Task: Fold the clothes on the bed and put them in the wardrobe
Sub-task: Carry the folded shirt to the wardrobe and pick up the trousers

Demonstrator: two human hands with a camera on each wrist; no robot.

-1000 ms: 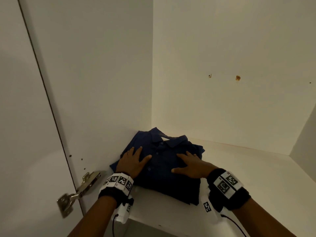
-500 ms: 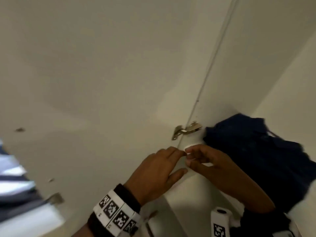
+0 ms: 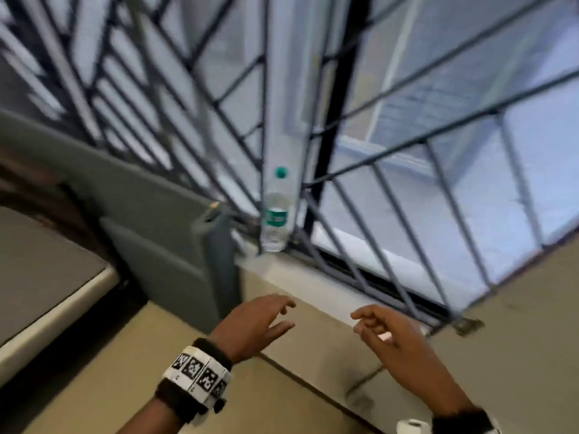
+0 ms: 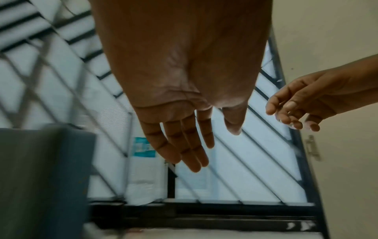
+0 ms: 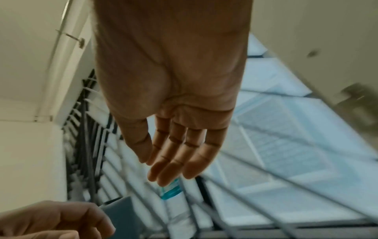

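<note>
No clothes show in any view. Both hands hang in the air in front of a barred window and hold nothing. My left hand (image 3: 286, 314) has its fingers stretched forward and slightly spread; its wrist view shows the bare palm (image 4: 214, 142). My right hand (image 3: 363, 324) sits a little to the right with loosely bent fingers, empty in its own view too (image 5: 174, 161). A beige panel (image 3: 517, 355) with a metal hinge (image 3: 468, 324) lies behind the right hand. The picture is smeared by motion.
A clear water bottle (image 3: 275, 214) with a green cap stands on the window sill (image 3: 313, 283) against the metal grille (image 3: 391, 158). A grey padded headboard (image 3: 156, 230) and a mattress corner (image 3: 47, 277) lie at the left.
The view has swung left from the wardrobe shelf to the window. Both hands have left the folded dark blue shirt on the shelf and now hang empty.
</note>
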